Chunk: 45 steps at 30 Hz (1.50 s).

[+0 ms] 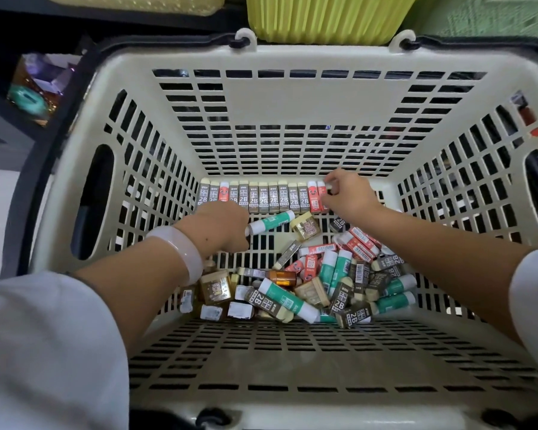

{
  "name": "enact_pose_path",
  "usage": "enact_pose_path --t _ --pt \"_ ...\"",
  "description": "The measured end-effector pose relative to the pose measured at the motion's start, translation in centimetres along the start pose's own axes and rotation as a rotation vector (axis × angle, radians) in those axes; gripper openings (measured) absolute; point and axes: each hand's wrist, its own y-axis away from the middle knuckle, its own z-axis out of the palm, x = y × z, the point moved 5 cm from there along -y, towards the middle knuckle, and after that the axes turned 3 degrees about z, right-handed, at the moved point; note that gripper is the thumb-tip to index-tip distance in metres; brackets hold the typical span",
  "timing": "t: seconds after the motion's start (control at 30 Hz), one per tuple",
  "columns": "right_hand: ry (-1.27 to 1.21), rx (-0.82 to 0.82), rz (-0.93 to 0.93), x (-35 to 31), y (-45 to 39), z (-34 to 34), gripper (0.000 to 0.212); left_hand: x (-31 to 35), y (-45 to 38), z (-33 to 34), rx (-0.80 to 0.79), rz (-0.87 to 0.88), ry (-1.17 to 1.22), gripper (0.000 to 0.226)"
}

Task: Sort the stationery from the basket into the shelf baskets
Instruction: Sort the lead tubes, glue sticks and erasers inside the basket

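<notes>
A beige slotted basket (pixel 292 97) fills the view. Along its far wall stands a tidy row of erasers (pixel 261 197), mostly grey 2B ones with a few red ones. My right hand (pixel 350 195) pinches a small eraser (pixel 329 186) at the right end of that row. My left hand (pixel 221 226), with a pale bangle on its wrist, is curled over the white end of a green-and-white glue stick (pixel 272 222) lying on the basket floor. A loose heap of erasers, glue sticks and small amber jars (pixel 323 287) lies at the near right.
Above the basket's far rim sit shelf baskets: a pale yellow one (pixel 137 4), a lime-green one (pixel 323 20) and a green one (pixel 494 17). A small gold-capped jar (pixel 305 226) lies just right of the glue stick. Dark shelving with packaged items (pixel 38 88) is at the left.
</notes>
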Motion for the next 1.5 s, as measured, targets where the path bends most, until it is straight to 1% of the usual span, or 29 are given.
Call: enact_pose_path --t 0.07,0.13,0.2,0.27,0.37,0.47,0.5,0.53,0.6,0.63,0.67,0.7,0.8,0.87,0.97,1.03,1.1,1.2,1.3,1.4,1.43,1.47,1.5 --pt "0.033 -0.01 0.002 0.0 0.0 0.3 0.039 0.0 0.1 -0.5 0.007 -0.017 -0.025 0.024" --pt "0.032 -0.013 0.029 0.1 -0.1 0.3 0.038 -0.1 0.0 -1.1 0.047 -0.035 -0.019 0.023" --pt "0.002 -0.012 0.067 0.4 0.0 0.3 0.033 -0.4 0.0 -1.9 0.132 -0.067 0.042 0.019" --pt "-0.036 -0.025 0.101 0.7 0.2 0.4 0.031 -0.7 0.0 -2.7 0.239 -0.1 0.157 0.015" --pt "-0.041 -0.071 0.12 0.7 0.3 0.3 0.031 -0.5 0.2 -3.4 0.353 -0.074 0.381 0.018" --pt "-0.03 -0.068 0.149 0.1 0.3 -0.7 0.036 0.1 0.4 -3.6 0.357 -0.032 0.76 0.023" --pt "-0.081 -0.057 0.133 -0.4 0.4 -1.2 0.034 0.2 0.5 -3.7 0.355 -0.028 0.907 0.022" --pt "-0.193 -0.076 0.106 -1.1 0.5 -1.4 0.031 0.3 0.6 -3.8 0.357 -0.021 1.027 0.022" --pt "-0.495 -0.242 0.058 -2.9 1.6 -1.2 0.025 0.6 0.8 -4.1 0.38 -0.002 1.143 0.023" --pt "-0.611 -0.332 0.047 -3.8 2.2 -0.8 0.023 0.7 0.9 -4.2 0.394 0.007 1.152 0.023" --pt "-0.691 -0.385 0.042 -4.4 2.8 -0.4 0.02 1.0 1.0 -4.3 0.401 0.021 1.142 0.023" --pt "-0.753 -0.403 0.04 -4.9 3.1 -0.1 0.016 1.4 1.1 -4.3 0.397 0.041 1.128 0.022" --pt "-0.821 -0.324 0.062 -4.7 3.0 0.0 0.016 2.3 1.2 -4.3 0.382 0.11 1.144 0.018" --pt "-0.695 -0.197 0.094 -3.4 2.1 -0.8 0.019 2.5 1.2 -4.2 0.376 0.16 1.146 0.013" --pt "-0.341 0.02 0.139 -0.5 0.4 -2.7 0.011 2.8 1.0 -3.7 0.356 0.195 0.993 0.004" --pt "-0.238 0.078 0.176 1.0 -0.4 -3.2 0.011 2.9 0.8 -3.2 0.328 0.205 0.875 0.009" --pt "-0.232 0.059 0.205 1.8 -0.9 -2.8 0.011 3.0 0.5 -2.6 0.289 0.213 0.8 0.011" --pt "-0.225 0.033 0.22 2.1 -1.0 -1.3 0.018 3.0 0.3 -2.2 0.273 0.23 0.692 0.006" --pt "-0.288 0.049 0.221 2.2 -0.9 -0.9 0.013 2.9 0.1 -2.1 0.281 0.242 0.662 0.013" --pt "-0.363 0.013 0.205 2.5 -0.8 -1.8 0.016 3.0 0.0 -2.0 0.291 0.255 0.622 0.016" --pt "-0.309 -0.006 0.159 2.5 -0.7 -2.2 0.017 3.2 0.0 -1.9 0.285 0.266 0.599 0.017" --pt "-0.158 -0.023 0.082 2.3 -0.6 -2.6 0.019 3.4 0.1 -1.8 0.272 0.286 0.568 0.019" --pt "0.06 -0.048 -0.014 2.0 -0.4 -2.9 0.018 3.8 0.1 -1.5 0.255 0.32 0.526 0.021"
